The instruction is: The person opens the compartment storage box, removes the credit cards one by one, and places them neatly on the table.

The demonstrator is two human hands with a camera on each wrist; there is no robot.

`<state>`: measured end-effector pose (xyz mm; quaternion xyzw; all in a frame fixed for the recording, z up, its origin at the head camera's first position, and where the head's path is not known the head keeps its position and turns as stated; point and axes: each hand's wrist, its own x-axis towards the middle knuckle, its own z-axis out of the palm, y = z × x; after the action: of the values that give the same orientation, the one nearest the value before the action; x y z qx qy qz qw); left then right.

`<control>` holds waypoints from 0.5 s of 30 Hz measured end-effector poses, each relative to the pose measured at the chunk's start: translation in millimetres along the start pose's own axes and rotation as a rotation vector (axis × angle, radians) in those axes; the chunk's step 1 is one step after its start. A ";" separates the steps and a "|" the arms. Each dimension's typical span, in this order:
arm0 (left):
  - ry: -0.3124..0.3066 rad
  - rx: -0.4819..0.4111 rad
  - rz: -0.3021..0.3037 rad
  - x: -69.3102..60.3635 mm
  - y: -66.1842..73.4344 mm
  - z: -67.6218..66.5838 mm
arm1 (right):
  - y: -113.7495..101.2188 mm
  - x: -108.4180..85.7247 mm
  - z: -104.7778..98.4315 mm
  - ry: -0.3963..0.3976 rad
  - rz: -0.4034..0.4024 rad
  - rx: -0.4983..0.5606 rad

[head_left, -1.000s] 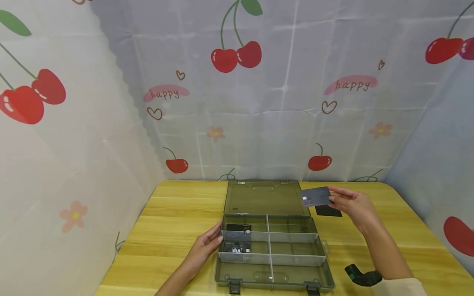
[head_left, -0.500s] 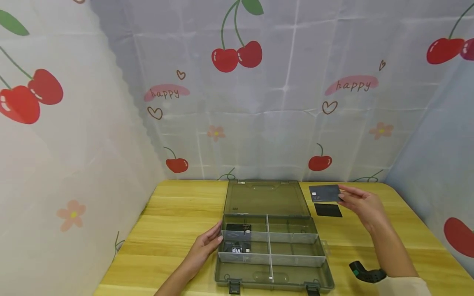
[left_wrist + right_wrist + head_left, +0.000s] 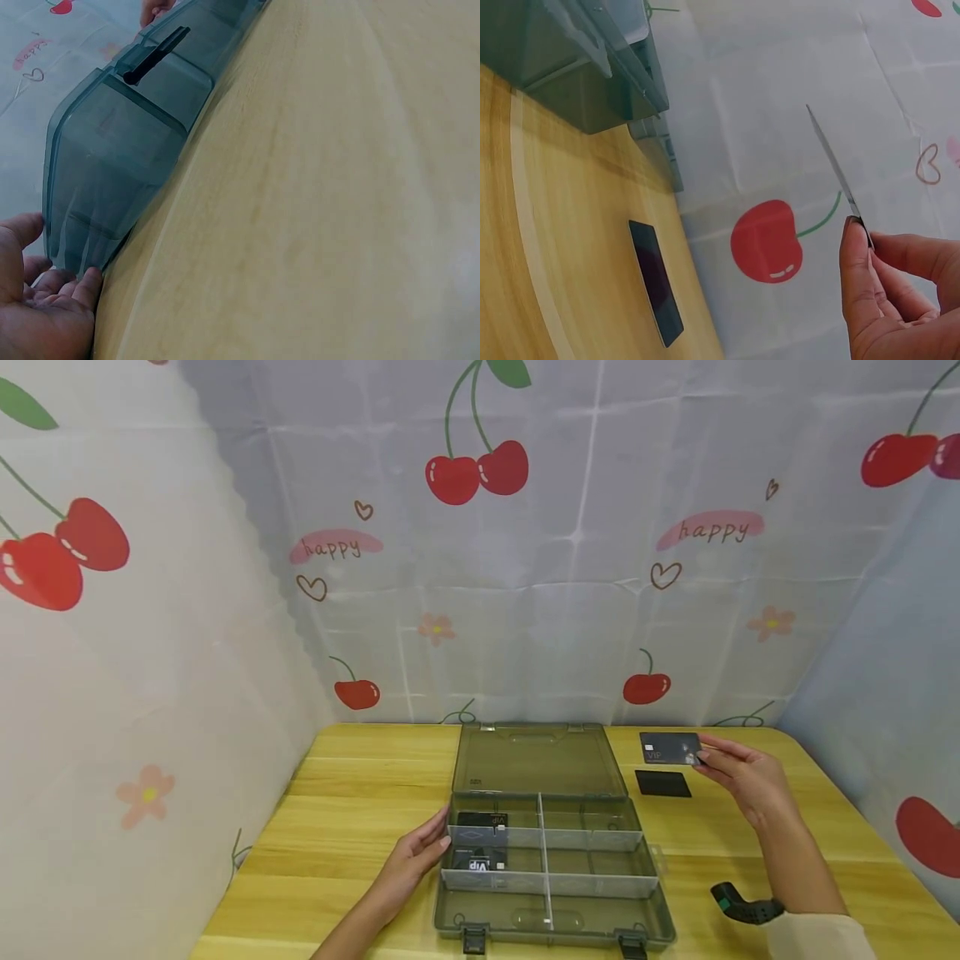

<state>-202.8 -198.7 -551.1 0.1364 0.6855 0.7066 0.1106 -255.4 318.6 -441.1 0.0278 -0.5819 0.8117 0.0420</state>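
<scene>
A dark grey card (image 3: 670,748) with a chip and "VIP" print is pinched at its right end by my right hand (image 3: 750,774), raised over the table's back right. In the right wrist view that card (image 3: 831,159) appears edge-on between thumb and fingers. Below it, another black card (image 3: 663,783) lies flat on the table. My left hand (image 3: 411,860) rests against the left side of a translucent grey-green divided storage box (image 3: 551,935), thumb at the rim and fingers along the outer wall (image 3: 112,161). Two black VIP cards, one in each of the back and middle left compartments, show inside.
The box's lid (image 3: 538,760) lies folded back towards the wall. Two dark latches (image 3: 474,938) hang at its front. A black strap-like object (image 3: 742,906) is at my right wrist. A cherry-printed curtain (image 3: 525,635) surrounds the wooden table (image 3: 360,785).
My right hand has moved to the right, carrying the pinched card away from the lid and off the black card it partly covered. The left hand and the box have stayed put.
</scene>
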 end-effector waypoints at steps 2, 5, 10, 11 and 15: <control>0.005 -0.002 -0.003 -1.2 -0.2 0.4 | 1.0 0.3 -0.9 0.003 0.001 0.011; 0.010 0.004 0.000 -2.7 0.7 0.7 | 2.2 1.1 -1.1 0.017 0.010 0.021; 0.005 0.021 0.007 -2.4 4.2 0.2 | 3.0 2.3 -1.2 0.052 0.035 0.016; 0.004 0.021 0.005 -2.1 4.7 0.2 | 3.1 2.2 -1.7 0.061 0.040 0.017; 0.000 -0.001 -0.017 -2.2 3.8 0.9 | 3.8 -0.6 -6.7 0.104 0.051 0.027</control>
<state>-200.3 -198.8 -547.4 0.1303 0.6863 0.7060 0.1167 -255.2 323.7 -446.9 -0.0287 -0.5683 0.8207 0.0512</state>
